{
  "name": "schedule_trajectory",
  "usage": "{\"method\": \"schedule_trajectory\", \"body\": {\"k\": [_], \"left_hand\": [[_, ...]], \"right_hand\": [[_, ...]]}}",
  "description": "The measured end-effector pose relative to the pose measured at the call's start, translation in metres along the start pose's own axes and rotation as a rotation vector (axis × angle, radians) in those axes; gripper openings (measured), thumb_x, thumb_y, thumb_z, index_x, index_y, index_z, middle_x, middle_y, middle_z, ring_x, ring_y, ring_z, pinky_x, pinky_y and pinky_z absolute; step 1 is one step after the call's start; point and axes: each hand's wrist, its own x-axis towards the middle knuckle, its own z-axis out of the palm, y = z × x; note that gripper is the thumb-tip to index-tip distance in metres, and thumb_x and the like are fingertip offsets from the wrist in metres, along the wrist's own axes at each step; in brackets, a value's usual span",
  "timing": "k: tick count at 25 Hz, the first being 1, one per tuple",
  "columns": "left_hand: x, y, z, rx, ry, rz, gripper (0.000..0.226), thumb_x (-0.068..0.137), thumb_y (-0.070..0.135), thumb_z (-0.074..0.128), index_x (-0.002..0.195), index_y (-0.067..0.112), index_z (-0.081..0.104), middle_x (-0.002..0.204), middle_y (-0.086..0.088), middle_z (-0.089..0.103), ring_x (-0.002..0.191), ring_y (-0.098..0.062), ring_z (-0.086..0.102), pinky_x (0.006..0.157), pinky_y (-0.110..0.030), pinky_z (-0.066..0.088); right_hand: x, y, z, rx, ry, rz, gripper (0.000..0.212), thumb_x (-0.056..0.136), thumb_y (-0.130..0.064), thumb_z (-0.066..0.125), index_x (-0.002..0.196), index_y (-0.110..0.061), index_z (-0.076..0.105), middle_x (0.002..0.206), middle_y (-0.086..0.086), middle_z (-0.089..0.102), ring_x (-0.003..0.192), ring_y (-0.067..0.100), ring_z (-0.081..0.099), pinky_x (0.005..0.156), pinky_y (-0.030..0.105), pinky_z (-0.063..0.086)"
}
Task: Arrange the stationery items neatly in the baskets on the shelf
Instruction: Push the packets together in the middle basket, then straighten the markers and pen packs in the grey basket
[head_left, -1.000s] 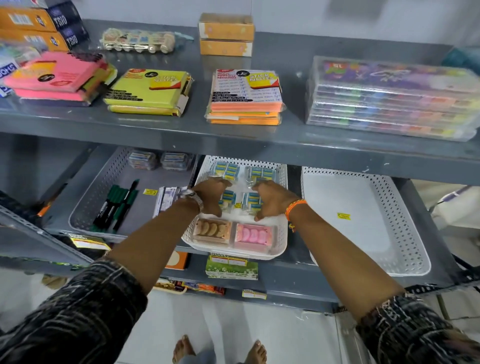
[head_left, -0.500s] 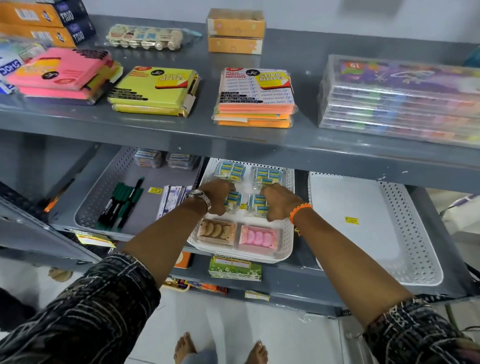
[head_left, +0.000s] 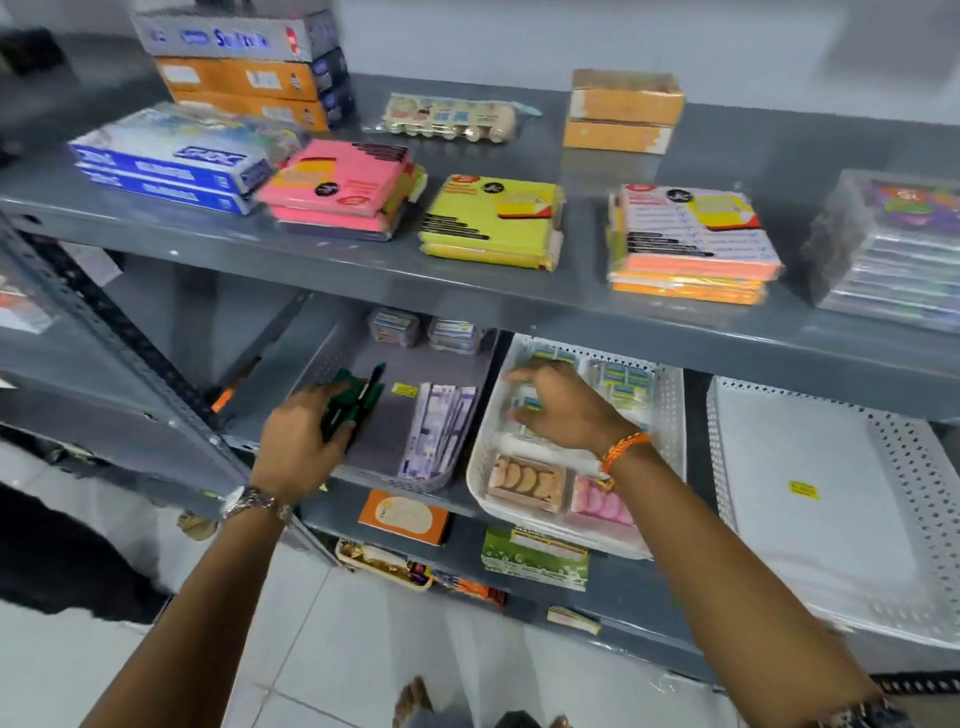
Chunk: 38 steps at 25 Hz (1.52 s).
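On the lower shelf stand a grey basket (head_left: 415, 483) and a white basket (head_left: 670, 415). My left hand (head_left: 296, 441) is in the grey basket, its thumb and fingers closed around a bunch of green markers (head_left: 358, 395). Purple packets (head_left: 441, 431) lie beside them. My right hand (head_left: 561, 410) hovers in the white basket, pinching a small blue-and-white pack (head_left: 524, 402). More such packs (head_left: 623, 382) lie at the basket's back. A brown eraser box (head_left: 527, 480) and a pink one (head_left: 597, 501) sit at its front.
A second white basket (head_left: 924, 467) with only a yellow sticker stands at the right. The upper shelf edge (head_left: 519, 301) overhangs the baskets and carries sticky-note packs (head_left: 493, 218), boxes and clear cases. A slotted metal upright (head_left: 130, 343) runs at the left.
My left hand left the white basket and moved left into the grey basket onto the green markers. My right hand shifted left inside the white basket. The camera swung left.
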Motion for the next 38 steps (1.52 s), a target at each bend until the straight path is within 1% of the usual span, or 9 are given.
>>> {"method": "schedule_trajectory", "body": {"k": [4, 8, 13, 21, 29, 31, 33, 36, 38], "left_hand": [[-0.012, -0.069, 0.004, 0.001, 0.009, -0.054, 0.054, 0.082, 0.024, 0.052, 0.133, 0.006, 0.059, 0.126, -0.02, 0.063, 0.109, -0.042, 0.063, 0.091, -0.046, 0.051], [-0.011, -0.099, 0.017, -0.098, 0.002, -0.091, 0.053, 0.091, 0.026, 0.048, 0.141, 0.008, 0.05, 0.137, -0.018, 0.057, 0.121, -0.037, 0.057, 0.1, -0.043, 0.045], [-0.019, -0.106, 0.031, -0.291, 0.048, -0.057, 0.048, 0.102, 0.029, 0.038, 0.146, 0.011, 0.046, 0.135, -0.015, 0.06, 0.121, -0.028, 0.057, 0.095, -0.024, 0.039], [-0.019, -0.108, 0.042, -0.377, 0.13, -0.072, 0.05, 0.104, 0.029, 0.034, 0.15, 0.013, 0.045, 0.132, -0.012, 0.062, 0.116, -0.022, 0.059, 0.093, -0.028, 0.044], [-0.019, -0.107, 0.046, -0.384, 0.152, -0.09, 0.049, 0.102, 0.025, 0.034, 0.148, 0.012, 0.047, 0.132, -0.01, 0.063, 0.114, -0.021, 0.061, 0.094, -0.025, 0.045], [-0.019, -0.108, 0.046, -0.375, 0.157, -0.092, 0.049, 0.102, 0.024, 0.035, 0.147, 0.012, 0.048, 0.132, -0.011, 0.063, 0.114, -0.021, 0.061, 0.093, -0.023, 0.043], [-0.018, -0.109, 0.045, -0.371, 0.154, -0.095, 0.049, 0.102, 0.024, 0.035, 0.147, 0.012, 0.048, 0.131, -0.01, 0.063, 0.113, -0.021, 0.061, 0.092, -0.023, 0.043], [-0.018, -0.109, 0.045, -0.364, 0.154, -0.104, 0.048, 0.102, 0.022, 0.036, 0.147, 0.012, 0.048, 0.131, -0.01, 0.063, 0.113, -0.02, 0.061, 0.092, -0.022, 0.043], [-0.019, -0.109, 0.045, -0.37, 0.154, -0.108, 0.048, 0.102, 0.021, 0.037, 0.148, 0.013, 0.048, 0.132, -0.009, 0.063, 0.113, -0.019, 0.06, 0.093, -0.021, 0.042]], "right_hand": [[0.049, -0.075, 0.053, 0.016, -0.133, -0.149, 0.04, 0.089, -0.018, 0.066, 0.128, -0.021, 0.063, 0.138, 0.007, 0.057, 0.132, 0.025, 0.049, 0.109, 0.034, 0.039], [0.088, -0.126, 0.104, -0.063, -0.242, -0.289, 0.031, 0.09, -0.01, 0.065, 0.12, -0.014, 0.067, 0.123, 0.009, 0.064, 0.119, 0.029, 0.057, 0.099, 0.039, 0.047], [0.148, -0.133, 0.121, -0.091, -0.142, -0.179, 0.04, 0.088, 0.003, 0.059, 0.123, -0.013, 0.066, 0.126, 0.013, 0.061, 0.123, 0.031, 0.054, 0.101, 0.036, 0.043], [0.172, -0.141, 0.139, -0.384, -0.377, -0.418, 0.033, 0.081, 0.0, 0.066, 0.106, -0.021, 0.07, 0.111, 0.004, 0.065, 0.101, 0.026, 0.063, 0.074, 0.037, 0.052], [0.183, -0.14, 0.132, -0.518, -0.434, -0.565, 0.024, 0.081, -0.012, 0.073, 0.104, -0.017, 0.067, 0.109, 0.005, 0.06, 0.107, 0.024, 0.049, 0.076, 0.038, 0.046], [0.179, -0.141, 0.123, -0.376, -0.337, -0.57, 0.018, 0.083, -0.012, 0.069, 0.1, -0.017, 0.068, 0.105, 0.003, 0.061, 0.103, 0.021, 0.05, 0.08, 0.04, 0.047], [0.171, -0.142, 0.116, 0.041, -0.112, -0.459, 0.013, 0.087, -0.009, 0.067, 0.098, -0.014, 0.07, 0.101, 0.003, 0.066, 0.098, 0.02, 0.057, 0.084, 0.034, 0.049], [0.157, -0.135, 0.109, 0.811, 0.35, 0.054, 0.024, 0.082, -0.003, 0.072, 0.088, -0.025, 0.067, 0.08, 0.004, 0.067, 0.083, 0.031, 0.07, 0.084, 0.045, 0.058], [0.151, -0.117, 0.111, 0.891, 0.48, 0.367, 0.031, 0.079, -0.002, 0.076, 0.094, -0.024, 0.059, 0.077, 0.006, 0.064, 0.078, 0.036, 0.072, 0.078, 0.048, 0.06]]}}
